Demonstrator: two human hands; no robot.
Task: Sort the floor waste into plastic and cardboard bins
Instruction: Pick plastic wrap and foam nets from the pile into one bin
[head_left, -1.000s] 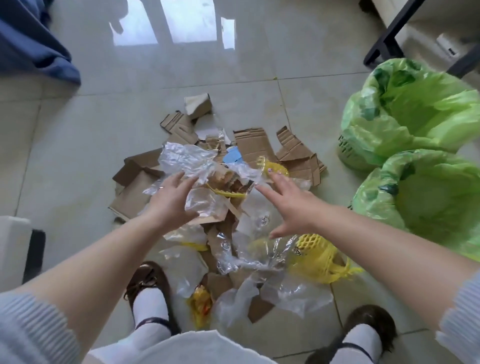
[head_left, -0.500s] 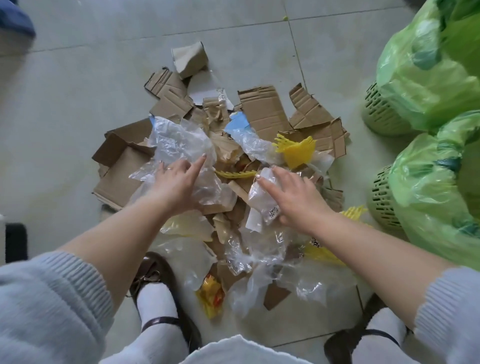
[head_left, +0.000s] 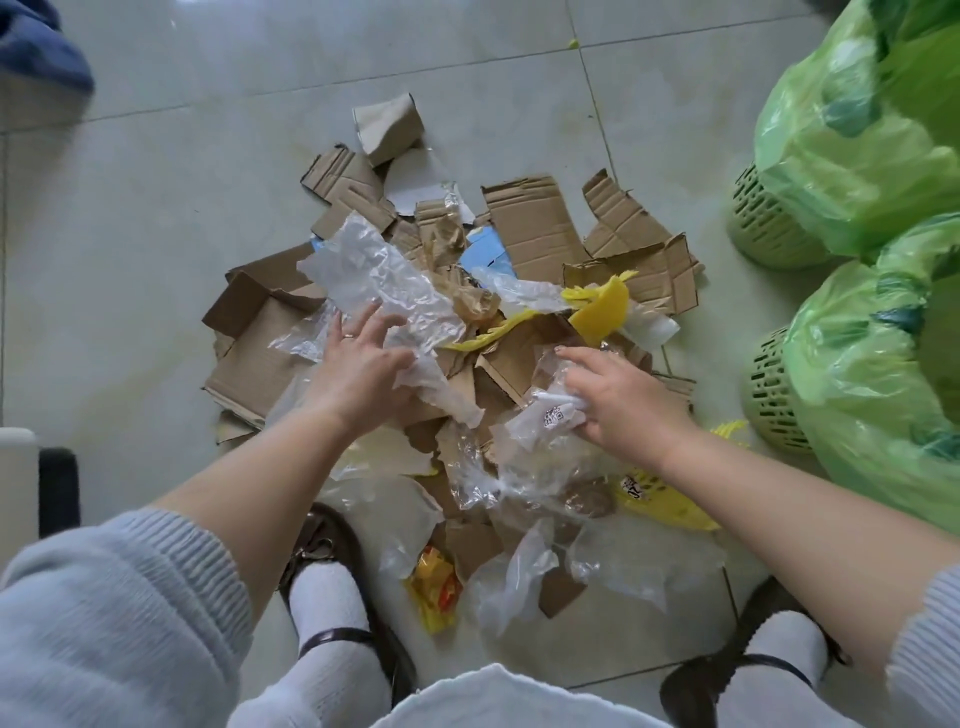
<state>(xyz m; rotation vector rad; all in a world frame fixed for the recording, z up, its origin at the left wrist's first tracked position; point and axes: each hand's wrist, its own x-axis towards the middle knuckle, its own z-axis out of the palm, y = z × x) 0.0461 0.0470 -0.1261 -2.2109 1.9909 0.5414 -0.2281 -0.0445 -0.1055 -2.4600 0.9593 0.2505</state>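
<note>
Hands are lower now than a sec ago: both came down from hovering onto the pile. Left hand (head_left: 358, 366) now has its grip curled on a large crinkled clear plastic sheet (head_left: 384, 283), thumb under the edge. Right hand (head_left: 621, 400) pinches a small clear plastic bag (head_left: 550, 415) w/ a printed label. So, I judge, plastic goes first and sorting is only starting.

Waste pile lies on the tiled floor (head_left: 130, 234), between the shoes and far tiles. Cardboard pieces (head_left: 530, 223) are brown, flat, corrugated, w/ torn edges. Clear films are thin, wrinkled, shiny, so probably slippery. Yellow plastic scraps (head_left: 597, 306) look stiff, and a yellow snack wrapper (head_left: 434, 587) lies near. Two bins w/ green bag liners (head_left: 852, 166) stand at right, apart from the pile; which is for plastic, cannot tell.
</note>
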